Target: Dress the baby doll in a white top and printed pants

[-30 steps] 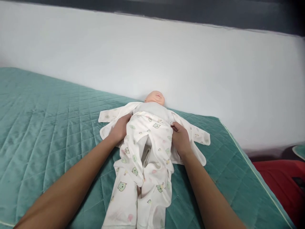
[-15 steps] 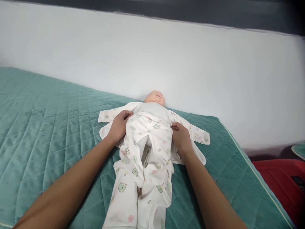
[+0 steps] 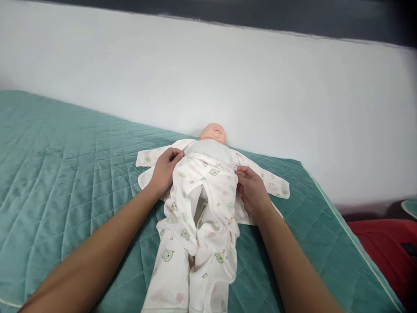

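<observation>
The right hand (image 3: pixel 254 188) has shifted slightly outward at the waistband (image 3: pixel 210 159), and the left hand (image 3: pixel 163 173) has arched higher.

Doll (image 3: pixel 210 148): on quilt (image 3: pixel 78 161), head (image 3: pixel 213 134) at 12 o'clock
Left hand (image 3: pixel 164 170): pinching pants' (image 3: pixel 216 191) 11 o'clock corner
Right hand (image 3: pixel 253 188): pinching their 1 o'clock corner
Jacket (image 3: pixel 146 177): sleeves (image 3: pixel 276 186) at 9 and 4 o'clock

A green quilt (image 3: pixel 71 156) (stitched in diamonds, pale-edged) spreads before a white wall (image 3: pixel 163 74) with a dark band (image 3: pixel 234 16) above; a red object (image 3: pixel 386 250) sits beyond the quilt's right edge.
</observation>
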A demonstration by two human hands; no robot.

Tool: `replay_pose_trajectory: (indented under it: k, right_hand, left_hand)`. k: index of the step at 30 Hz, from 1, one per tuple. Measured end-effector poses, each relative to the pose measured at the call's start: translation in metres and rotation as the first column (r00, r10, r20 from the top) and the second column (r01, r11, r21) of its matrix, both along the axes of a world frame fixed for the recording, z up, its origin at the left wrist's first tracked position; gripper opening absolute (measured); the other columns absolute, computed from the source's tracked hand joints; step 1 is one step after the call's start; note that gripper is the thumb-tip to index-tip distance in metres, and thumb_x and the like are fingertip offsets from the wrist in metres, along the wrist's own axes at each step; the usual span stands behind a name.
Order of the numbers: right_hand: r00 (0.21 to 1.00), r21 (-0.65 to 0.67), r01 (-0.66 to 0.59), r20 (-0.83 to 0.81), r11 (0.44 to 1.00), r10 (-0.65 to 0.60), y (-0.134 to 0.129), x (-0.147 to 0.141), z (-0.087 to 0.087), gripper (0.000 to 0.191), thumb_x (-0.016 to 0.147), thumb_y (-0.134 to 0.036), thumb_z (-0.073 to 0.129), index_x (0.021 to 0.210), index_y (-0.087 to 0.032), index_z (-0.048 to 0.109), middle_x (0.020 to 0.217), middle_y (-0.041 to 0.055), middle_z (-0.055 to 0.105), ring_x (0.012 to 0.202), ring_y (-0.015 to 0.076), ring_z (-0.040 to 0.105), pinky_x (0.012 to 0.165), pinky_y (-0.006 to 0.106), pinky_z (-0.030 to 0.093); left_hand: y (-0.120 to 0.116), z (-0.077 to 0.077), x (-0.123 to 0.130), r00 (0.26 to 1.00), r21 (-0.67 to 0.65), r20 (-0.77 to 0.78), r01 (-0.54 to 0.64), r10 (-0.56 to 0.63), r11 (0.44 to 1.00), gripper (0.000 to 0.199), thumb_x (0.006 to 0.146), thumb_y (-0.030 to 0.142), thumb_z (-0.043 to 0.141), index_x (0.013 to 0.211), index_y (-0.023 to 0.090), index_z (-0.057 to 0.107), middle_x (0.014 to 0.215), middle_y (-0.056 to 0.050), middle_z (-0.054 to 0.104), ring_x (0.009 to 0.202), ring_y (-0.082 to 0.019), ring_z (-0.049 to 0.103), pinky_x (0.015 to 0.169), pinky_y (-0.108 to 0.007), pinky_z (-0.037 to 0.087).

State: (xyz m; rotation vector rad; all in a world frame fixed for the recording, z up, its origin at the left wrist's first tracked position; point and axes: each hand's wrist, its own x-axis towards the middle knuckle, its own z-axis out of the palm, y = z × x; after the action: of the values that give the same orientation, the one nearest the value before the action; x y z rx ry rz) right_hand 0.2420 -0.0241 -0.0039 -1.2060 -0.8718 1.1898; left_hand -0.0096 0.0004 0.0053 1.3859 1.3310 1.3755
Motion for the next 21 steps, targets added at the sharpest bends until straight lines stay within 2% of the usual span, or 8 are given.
replay_pose_trajectory:
  k: [8, 14, 17, 21]
  right_hand:
    - [0.983, -0.001, -0.104, 0.155, 0.995, 0.103, 0.003, 0.003, -0.006, 0.02, 0.066, -0.026, 0.072, 0.082, -0.022, 0.06, 0.065, -0.0061, 0.058, 0.052, 0.0083, 0.045, 0.046, 0.02, 0.032]
    - [0.952, -0.028, -0.03, 0.305, 0.999, 0.037, 0.01, 0.003, -0.008, 0.02, 0.061, -0.026, 0.069, 0.078, -0.023, 0.06, 0.065, -0.0028, 0.064, 0.051, 0.0121, 0.049, 0.046, 0.024, 0.035]
    - [0.91, -0.012, 0.007, 0.415, 1.0, -0.001, 0.012, 0.003, -0.009, 0.019, 0.061, -0.029, 0.068, 0.077, -0.023, 0.062, 0.066, -0.0012, 0.067, 0.053, 0.0146, 0.052, 0.048, 0.026, 0.036]
    - [0.873, -0.014, -0.011, 0.488, 1.0, 0.017, 0.01, 0.003, -0.008, 0.018, 0.064, -0.036, 0.067, 0.074, -0.022, 0.064, 0.059, -0.0005, 0.063, 0.058, 0.0181, 0.054, 0.052, 0.027, 0.037]
  left_hand:
    - [0.0, 0.0, 0.004, 0.997, -0.005, -0.045, 0.066, -0.066, 0.998, 0.015, 0.084, 0.033, 0.057, 0.085, 0.019, 0.062, 0.087, -0.001, 0.065, 0.086, -0.019, 0.056, 0.084, -0.03, 0.044]
    - [-0.002, 0.002, 0.005, 0.997, -0.02, -0.024, 0.074, -0.074, 0.997, 0.014, 0.084, 0.032, 0.056, 0.085, 0.019, 0.062, 0.086, 0.0, 0.063, 0.084, -0.017, 0.055, 0.085, -0.03, 0.044]
    - [-0.002, 0.002, 0.006, 0.997, -0.027, -0.013, 0.074, -0.074, 0.997, 0.015, 0.084, 0.033, 0.057, 0.084, 0.019, 0.062, 0.085, -0.001, 0.063, 0.083, -0.018, 0.055, 0.084, -0.03, 0.044]
    - [-0.002, 0.003, 0.006, 0.998, -0.034, -0.03, 0.062, -0.063, 0.997, 0.014, 0.082, 0.033, 0.057, 0.083, 0.019, 0.062, 0.085, -0.001, 0.064, 0.083, -0.019, 0.055, 0.081, -0.03, 0.044]
